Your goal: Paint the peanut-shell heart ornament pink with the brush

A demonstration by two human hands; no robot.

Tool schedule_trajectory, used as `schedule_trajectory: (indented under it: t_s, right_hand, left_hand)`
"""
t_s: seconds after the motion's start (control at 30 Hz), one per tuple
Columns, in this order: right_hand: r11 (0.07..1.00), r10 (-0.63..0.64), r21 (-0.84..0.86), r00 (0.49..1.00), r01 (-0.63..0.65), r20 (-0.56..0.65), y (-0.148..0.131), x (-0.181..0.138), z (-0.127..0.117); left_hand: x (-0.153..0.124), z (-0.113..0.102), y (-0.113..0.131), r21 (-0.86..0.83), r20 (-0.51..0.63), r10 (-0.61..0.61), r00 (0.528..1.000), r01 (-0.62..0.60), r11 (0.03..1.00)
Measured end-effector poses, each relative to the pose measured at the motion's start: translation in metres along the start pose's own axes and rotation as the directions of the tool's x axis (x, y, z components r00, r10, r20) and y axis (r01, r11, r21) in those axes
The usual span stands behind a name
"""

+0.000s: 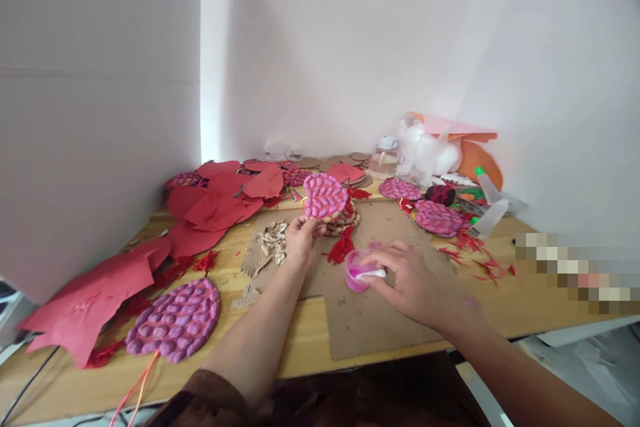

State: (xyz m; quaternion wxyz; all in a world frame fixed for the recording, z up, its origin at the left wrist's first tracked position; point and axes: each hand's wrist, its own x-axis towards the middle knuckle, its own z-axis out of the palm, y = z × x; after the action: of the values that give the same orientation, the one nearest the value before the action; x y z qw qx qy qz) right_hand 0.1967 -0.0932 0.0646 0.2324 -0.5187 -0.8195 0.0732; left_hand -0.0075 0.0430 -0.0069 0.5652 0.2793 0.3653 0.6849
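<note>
My left hand [303, 241] is closed on the lower edge of a round plaque [326, 195] covered in pink-painted peanut shells, held up above the cardboard. Its lower part shows unpainted tan shells. A red tassel [343, 247] hangs near it. In my right hand [407, 280], pinched between thumb and fingers, is a short white tool [377, 273] whose tip is over or in a small clear cup [356, 285] of pink paint. The exact kind of tool cannot be made out. Loose peanut shells [273, 240] lie left of my left hand.
Brown cardboard [370, 333] covers the table's middle. Red paper shapes [220, 193] and a purple shell plaque [175, 320] lie left. At the right are another pink plaque [439, 217], glue bottles [490, 219] and red scraps. A lidded jar [384, 159] stands behind.
</note>
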Motion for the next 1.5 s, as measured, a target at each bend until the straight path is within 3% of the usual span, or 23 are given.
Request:
schedule_trajectory:
  t_s: [0.23,0.37,0.67,1.07,1.17,1.33,1.5]
  right_hand:
    - [0.997,-0.045,-0.065,0.999,0.046,0.010,-0.003,0.007,-0.013]
    - [0.993,-0.119,-0.014,0.993,0.119,0.005,0.001,0.018,-0.015]
    - [0.972,-0.226,0.117,0.954,0.206,0.198,0.015,0.037,-0.009]
    - [0.888,-0.273,0.383,0.962,0.257,-0.012,0.033,0.039,-0.003]
    - [0.890,-0.304,0.341,0.951,0.303,-0.051,0.033,0.039,-0.001]
    - [0.906,-0.346,0.263,0.938,0.333,0.006,0.034,0.037,0.011]
    - [0.909,-0.313,0.267,0.947,0.319,-0.066,0.039,0.036,0.016]
  left_hand:
    - [-0.001,0.002,0.006,0.004,-0.002,0.020,1.000,-0.020,1.000]
    - [-0.004,0.004,0.009,0.004,0.012,0.028,1.000,-0.028,1.000]
    - [-0.008,0.005,0.013,-0.003,0.049,0.025,0.998,-0.025,1.000]
    - [-0.020,0.012,0.022,0.081,0.054,0.077,0.996,-0.081,0.993]
    - [-0.023,0.013,0.023,0.105,0.062,0.098,0.993,-0.104,0.989]
    - [-0.024,0.014,0.022,0.151,0.064,0.105,0.992,-0.113,0.982]
    - [-0.022,0.013,0.019,0.169,0.090,0.149,0.985,-0.162,0.972]
